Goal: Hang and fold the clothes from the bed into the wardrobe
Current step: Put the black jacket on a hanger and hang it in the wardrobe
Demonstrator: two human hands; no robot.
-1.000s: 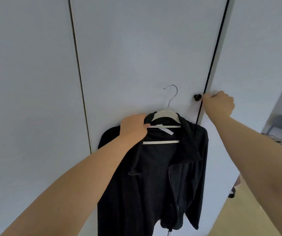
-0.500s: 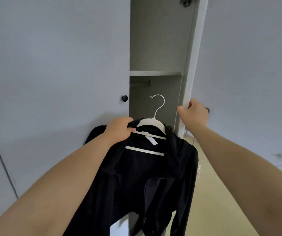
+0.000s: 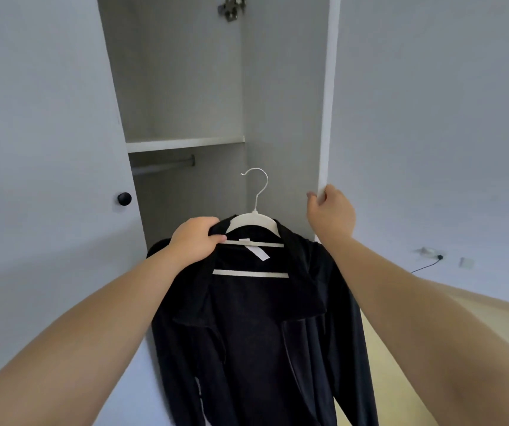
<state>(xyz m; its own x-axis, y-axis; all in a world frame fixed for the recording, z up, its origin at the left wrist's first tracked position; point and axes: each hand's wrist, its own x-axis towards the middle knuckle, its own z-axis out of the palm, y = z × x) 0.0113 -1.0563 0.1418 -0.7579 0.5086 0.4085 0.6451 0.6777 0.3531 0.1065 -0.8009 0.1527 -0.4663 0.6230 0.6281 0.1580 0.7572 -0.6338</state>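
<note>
Pulled white wardrobe door (image 3: 431, 118) wider than before, right hand (image 3: 330, 215) curled round its edge to clear grey metal rail (image 3: 162, 166), left hand (image 3: 196, 239) gripping black fabric jacket (image 3: 256, 333) on white plastic hanger (image 3: 253, 218) before the opening.

Nothing can be read anywhere; the white label (image 3: 258, 252) inside the black jacket (image 3: 256, 333) collar, mid-frame, shows no legible print.

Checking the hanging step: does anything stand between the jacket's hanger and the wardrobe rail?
Nothing visible does. The right hand holds the right door open by its edge, and the left hand grips the black jacket on its hanger before the gap. The rail shows bare; its left end hides behind the left door.
</note>
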